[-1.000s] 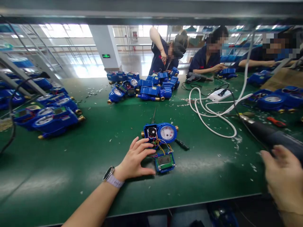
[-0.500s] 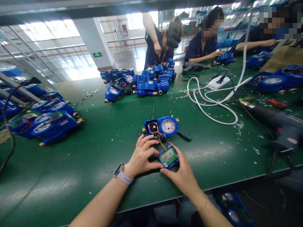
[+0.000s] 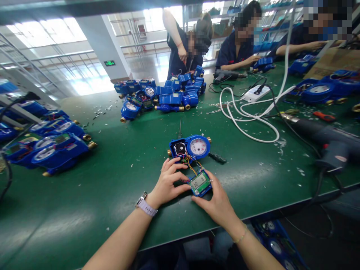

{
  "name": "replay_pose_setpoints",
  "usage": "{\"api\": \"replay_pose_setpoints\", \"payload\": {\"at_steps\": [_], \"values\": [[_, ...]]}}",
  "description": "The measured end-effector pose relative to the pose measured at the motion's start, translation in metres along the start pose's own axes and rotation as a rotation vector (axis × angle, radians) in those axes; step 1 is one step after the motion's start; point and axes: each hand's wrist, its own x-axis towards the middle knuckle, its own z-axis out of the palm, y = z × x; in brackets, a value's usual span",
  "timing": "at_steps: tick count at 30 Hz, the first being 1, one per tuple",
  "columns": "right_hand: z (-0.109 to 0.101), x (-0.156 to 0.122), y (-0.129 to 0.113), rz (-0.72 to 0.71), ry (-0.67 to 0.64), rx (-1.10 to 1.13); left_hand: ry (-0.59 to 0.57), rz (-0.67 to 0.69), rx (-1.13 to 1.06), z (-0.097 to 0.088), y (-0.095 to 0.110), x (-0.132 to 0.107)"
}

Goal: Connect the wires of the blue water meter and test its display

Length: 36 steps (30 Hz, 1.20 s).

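A blue water meter [image 3: 199, 147] with a round white dial and brass ends lies on the green bench, its square electronics housing uncovered. Thin coloured wires [image 3: 192, 167] link it to a display module [image 3: 200, 183], a green circuit board with an LCD in a blue frame. My right hand [image 3: 219, 197] grips this module by its right side and lower corner. Thumb and index finger of my left hand [image 3: 168, 182] are at its left edge, while the other fingers reach toward the wires and housing. A black screwdriver handle [image 3: 218, 157] lies beside the meter.
More blue meters are heaped at the left [image 3: 59, 150], at the back [image 3: 168, 97] and at the right [image 3: 320, 90]. A heat gun [image 3: 332, 146], a white cable [image 3: 239, 127] and a power strip [image 3: 255, 93] lie on the right. Several co-workers sit across the bench.
The view has shifted slightly, so most things appear a little higher and further left. Both hands stay at the display module, and the characters on its LCD look different.
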Motion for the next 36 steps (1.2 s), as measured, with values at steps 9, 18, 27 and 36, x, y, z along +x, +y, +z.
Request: {"api": "replay_pose_setpoints", "payload": {"at_steps": [9,18,27,36], "values": [[-0.003,0.000,-0.005,0.184,0.002,0.131,0.265,0.137,-0.006,-0.013,0.008,-0.001],[-0.012,0.003,-0.011,0.270,-0.034,0.303,-0.217,0.004,-0.055,0.003,0.024,-0.009],[-0.018,0.005,-0.011,0.232,-0.136,0.287,-0.447,-0.603,-0.695,0.008,0.016,-0.001],[-0.021,-0.009,-0.007,0.065,-0.182,0.381,-0.528,-0.465,-1.225,0.008,0.026,0.012]]}}
